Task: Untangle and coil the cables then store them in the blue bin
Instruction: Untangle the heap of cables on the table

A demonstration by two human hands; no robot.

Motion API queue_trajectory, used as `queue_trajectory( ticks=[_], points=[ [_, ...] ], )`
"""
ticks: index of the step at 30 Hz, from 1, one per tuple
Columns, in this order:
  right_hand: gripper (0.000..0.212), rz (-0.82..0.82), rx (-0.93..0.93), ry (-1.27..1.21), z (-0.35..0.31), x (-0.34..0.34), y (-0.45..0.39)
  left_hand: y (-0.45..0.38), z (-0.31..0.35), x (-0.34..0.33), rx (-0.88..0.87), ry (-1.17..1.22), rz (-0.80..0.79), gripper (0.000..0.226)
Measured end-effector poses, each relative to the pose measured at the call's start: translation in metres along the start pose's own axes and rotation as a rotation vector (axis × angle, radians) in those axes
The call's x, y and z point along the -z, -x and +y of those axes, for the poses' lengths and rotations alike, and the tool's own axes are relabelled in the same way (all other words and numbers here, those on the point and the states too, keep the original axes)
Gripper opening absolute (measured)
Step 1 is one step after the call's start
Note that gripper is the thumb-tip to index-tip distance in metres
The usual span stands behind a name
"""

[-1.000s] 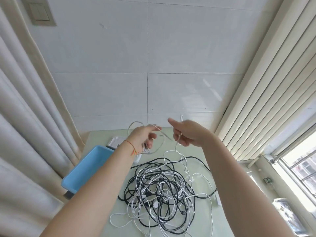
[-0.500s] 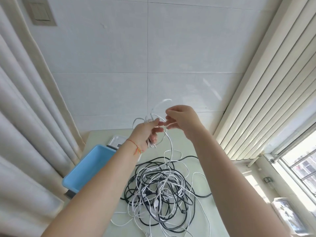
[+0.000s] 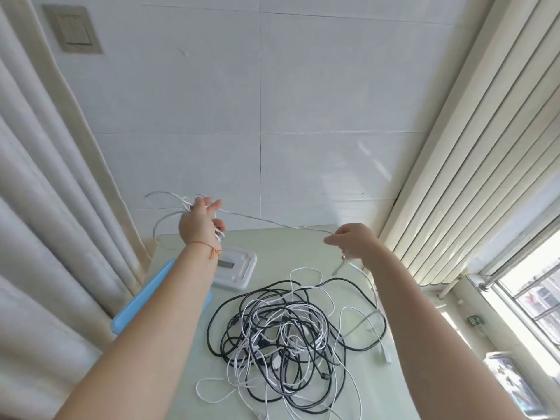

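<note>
- Your left hand holds loops of a thin white cable with two fingers sticking up; your right hand pinches the same cable, stretched taut between them.
- Cable looks light, limp and springy; pinch it close to the loops, or they probably slip.
- The rest is a black-and-white tangle on the tabletop; pull gently, since snags likely tighten.
- Blue bin sits left of the tangle, under your left forearm.
</note>
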State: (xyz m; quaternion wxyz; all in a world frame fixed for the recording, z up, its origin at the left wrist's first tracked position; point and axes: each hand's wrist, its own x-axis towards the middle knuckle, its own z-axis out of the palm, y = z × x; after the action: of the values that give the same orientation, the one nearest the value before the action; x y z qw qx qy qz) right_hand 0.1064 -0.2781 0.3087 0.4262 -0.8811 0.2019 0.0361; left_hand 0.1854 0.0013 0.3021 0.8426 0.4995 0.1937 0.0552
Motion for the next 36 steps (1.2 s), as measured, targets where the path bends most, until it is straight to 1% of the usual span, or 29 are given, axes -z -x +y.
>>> queue_trajectory(
  ticks=[2, 4, 5, 6, 9, 10, 12, 14, 15, 16, 18, 19, 21, 22, 23, 24, 25, 26, 27, 28, 29, 30, 31, 32, 33, 34, 35, 36],
  points=[
    [0.02, -0.048, 0.062, -0.168, -0.004, 0.002, 0.0, -0.003, -0.005, -0.001, -0.033, -0.128, -0.003, 0.024],
    [0.015, -0.184, 0.162, -0.337, -0.02, -0.001, 0.008, 0.003, -0.011, -0.009, -0.024, -0.238, -0.105, 0.024],
    [0.013, -0.257, 0.202, -0.357, -0.03, -0.003, 0.012, 0.009, -0.015, -0.014, -0.012, -0.296, -0.176, 0.025],
    [0.013, -0.316, 0.242, -0.314, -0.039, -0.007, 0.016, 0.018, -0.017, -0.019, -0.002, -0.355, -0.249, 0.026],
    [0.019, -0.439, 0.344, -0.055, -0.062, -0.019, 0.025, 0.042, -0.022, -0.034, 0.027, -0.534, -0.476, 0.028],
    [0.022, -0.439, 0.358, -0.004, -0.068, -0.022, 0.027, 0.048, -0.024, -0.036, 0.051, -0.588, -0.558, 0.031],
    [0.028, -0.355, 0.365, 0.096, -0.077, -0.024, 0.026, 0.052, -0.027, -0.038, 0.087, -0.67, -0.668, 0.041],
    [0.04, -0.262, 0.344, 0.223, -0.08, -0.022, 0.024, 0.053, -0.024, -0.037, 0.123, -0.629, -0.7, 0.04],
    [0.046, -0.24, 0.314, 0.266, -0.08, -0.021, 0.022, 0.053, -0.023, -0.035, 0.157, -0.545, -0.713, 0.037],
    [0.049, -0.239, 0.279, 0.296, -0.079, -0.021, 0.021, 0.053, -0.022, -0.034, 0.205, -0.428, -0.732, 0.033],
    [0.05, -0.289, 0.227, 0.359, -0.073, -0.027, 0.017, 0.057, -0.021, -0.032, 0.312, -0.193, -0.762, 0.029],
    [0.049, -0.321, 0.218, 0.383, -0.071, -0.032, 0.017, 0.058, -0.022, -0.033, 0.346, -0.12, -0.763, 0.027],
    [0.046, -0.377, 0.219, 0.412, -0.069, -0.04, 0.02, 0.059, -0.024, -0.035, 0.378, -0.045, -0.729, 0.026],
    [0.043, -0.405, 0.221, 0.435, -0.067, -0.04, 0.02, 0.056, -0.024, -0.036, 0.388, -0.013, -0.676, 0.027],
    [0.04, -0.421, 0.226, 0.467, -0.064, -0.039, 0.018, 0.05, -0.023, -0.035, 0.377, 0.002, -0.594, 0.028],
    [0.036, -0.415, 0.22, 0.493, -0.058, -0.035, 0.015, 0.042, -0.022, -0.032, 0.32, -0.026, -0.492, 0.03],
    [0.032, -0.339, 0.203, 0.479, -0.048, -0.031, 0.008, 0.032, -0.023, -0.025, 0.225, -0.097, -0.384, 0.031],
    [0.025, -0.181, 0.161, 0.391, -0.037, -0.025, 0.002, 0.022, -0.023, -0.018, 0.13, -0.181, -0.283, 0.032],
    [0.017, 0.049, 0.111, 0.24, -0.024, -0.018, -0.006, 0.012, -0.025, -0.009, 0.058, -0.246, -0.184, 0.032],
    [0.015, 0.314, 0.055, 0.062, -0.012, -0.008, -0.01, 0.003, -0.026, 0.001, 0.016, -0.275, -0.089, 0.032],
    [0.021, 0.537, -0.006, -0.056, 0.0, 0.002, -0.013, -0.004, -0.027, 0.009, -0.019, -0.3, 0.004, 0.031],
    [0.026, 0.623, -0.087, -0.091, 0.011, 0.009, -0.016, -0.011, -0.027, 0.017, -0.057, -0.335, 0.097, 0.03],
    [0.033, 0.589, -0.174, -0.044, 0.015, 0.014, -0.017, -0.016, -0.027, 0.023, -0.091, -0.379, 0.175, 0.028],
    [0.045, 0.486, -0.249, 0.067, 0.02, 0.015, -0.021, -0.02, -0.029, 0.028, -0.111, -0.418, 0.219, 0.025],
    [0.058, 0.361, -0.293, 0.221, 0.023, 0.015, -0.023, -0.021, -0.032, 0.028, -0.113, -0.444, 0.223, 0.023],
    [0.069, 0.251, -0.313, 0.35, 0.019, 0.012, -0.024, -0.021, -0.034, 0.027, -0.098, -0.466, 0.194, 0.023],
    [0.075, 0.154, -0.303, 0.428, 0.012, 0.009, -0.021, -0.017, -0.04, 0.022, -0.064, -0.483, 0.125, 0.024],
    [0.08, 0.065, -0.242, 0.464, 0.002, 0.006, -0.019, -0.011, -0.045, 0.016, -0.025, -0.494, 0.03, 0.025]
  ],
)
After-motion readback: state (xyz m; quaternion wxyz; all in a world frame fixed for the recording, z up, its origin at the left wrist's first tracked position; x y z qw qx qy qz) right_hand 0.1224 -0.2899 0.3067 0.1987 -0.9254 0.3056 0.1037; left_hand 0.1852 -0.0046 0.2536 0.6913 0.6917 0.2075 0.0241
